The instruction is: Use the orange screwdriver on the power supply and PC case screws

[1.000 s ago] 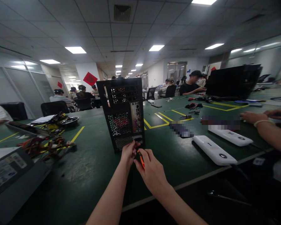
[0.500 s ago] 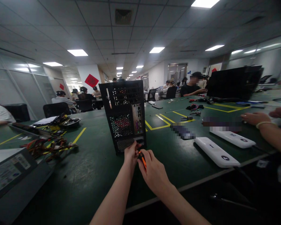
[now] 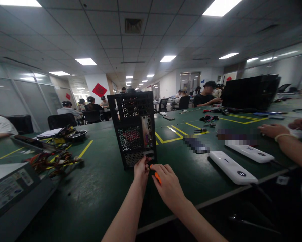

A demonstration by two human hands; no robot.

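Note:
A black computer case (image 3: 134, 131) stands upright on the green table, its perforated back with the port panel turned to me. At its lower right corner, my left hand (image 3: 141, 168) has its fingers pinched together by the bottom opening; what they hold is too small and hidden to make out. Just to the right, my right hand (image 3: 168, 181) is closed around a screwdriver (image 3: 158, 178) with an orange and black handle. The fingers cover most of the tool, and its tip cannot be seen.
Left of me lie a grey metal unit (image 3: 12, 188) and a tangle of cables (image 3: 57, 159). To the right are a white power bank (image 3: 231, 168), another beside it, and a co-worker's hands (image 3: 274, 129). A black computer case (image 3: 250, 92) stands farther back.
The view has tilted slightly upward. My right hand has shifted a little right, away from the left hand, and the screwdriver's handle has turned in it. The left hand stays at the case.

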